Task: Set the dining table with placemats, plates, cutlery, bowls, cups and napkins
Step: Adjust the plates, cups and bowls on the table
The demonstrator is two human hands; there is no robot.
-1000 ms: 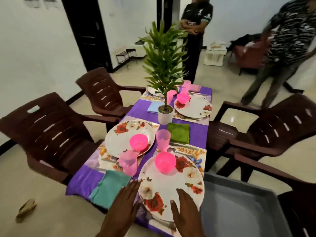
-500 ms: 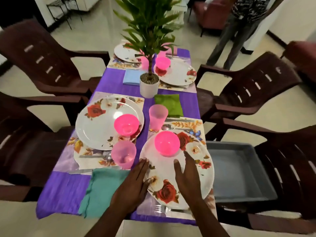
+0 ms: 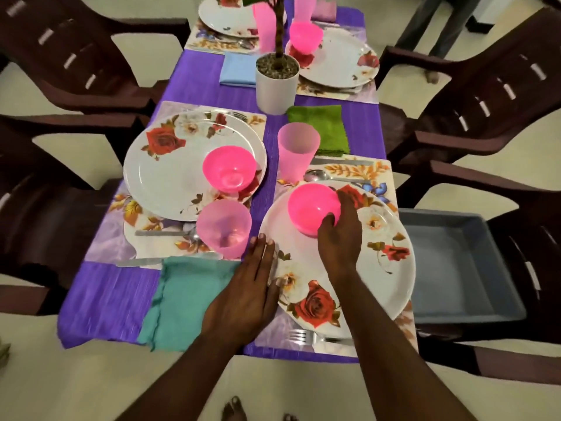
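Since a moment ago my right hand [image 3: 340,235] reached the pink bowl [image 3: 312,208], fingers curled round it; left hand [image 3: 246,296], fingers straight and together, should steady the plate [image 3: 385,268] while I centre it.

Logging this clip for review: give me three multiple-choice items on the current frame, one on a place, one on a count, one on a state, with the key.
1. Where does the green napkin lie?
A. Beside the white plant pot, beyond the upright pink cup
B. In the grey tray
C. Under the near plate

2. How many pink bowls show?
A. One
B. Three
C. Five

3. What is the right hand doing?
A. Lifting a fork
B. Hanging idle
C. Gripping the pink bowl on the near plate

Key: 1 A, the cloth sits right of the pot on the purple runner. 2 B, one on each of three plates. 3 C, its fingers and thumb curl round the bowl, while the left hand lies flat at the plate's rim.
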